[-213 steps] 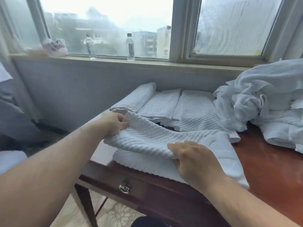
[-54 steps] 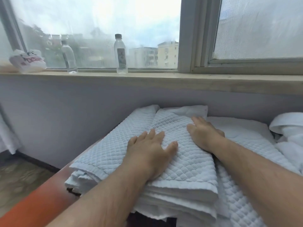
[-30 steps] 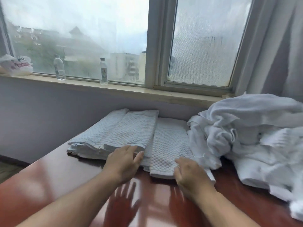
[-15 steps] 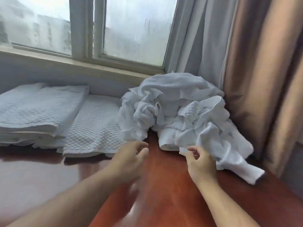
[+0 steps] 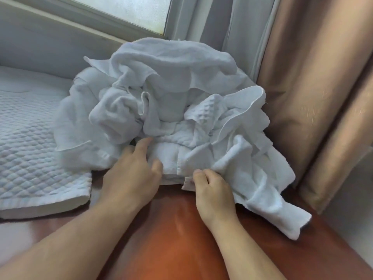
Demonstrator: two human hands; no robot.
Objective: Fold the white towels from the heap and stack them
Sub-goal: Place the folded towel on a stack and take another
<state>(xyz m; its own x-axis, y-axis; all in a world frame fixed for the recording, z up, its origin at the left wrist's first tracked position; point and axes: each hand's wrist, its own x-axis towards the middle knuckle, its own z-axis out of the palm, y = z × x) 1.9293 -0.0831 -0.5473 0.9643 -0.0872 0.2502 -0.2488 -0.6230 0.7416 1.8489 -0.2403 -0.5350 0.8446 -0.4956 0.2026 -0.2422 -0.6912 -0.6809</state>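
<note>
A heap of crumpled white towels [image 5: 167,102] lies on the reddish wooden table [image 5: 171,229], against the wall and curtain. My left hand [image 5: 133,174] is at the heap's front edge, its index finger stretched into the folds and its thumb against a towel's fold. My right hand [image 5: 212,188] has its fingers curled round the lower edge of a white towel [image 5: 193,164] at the heap's front. Folded quilted white towels [image 5: 34,150] lie flat at the left.
A brown curtain [image 5: 314,87] hangs at the right, close behind the heap, with a grey curtain [image 5: 238,23] beside it. The window sill [image 5: 84,21] runs along the back. The table's right edge [image 5: 343,257] slants away at lower right.
My view has swung right and closer to the heap. Both hands have reached forward into its front edge, and my right hand has closed on a towel's edge.
</note>
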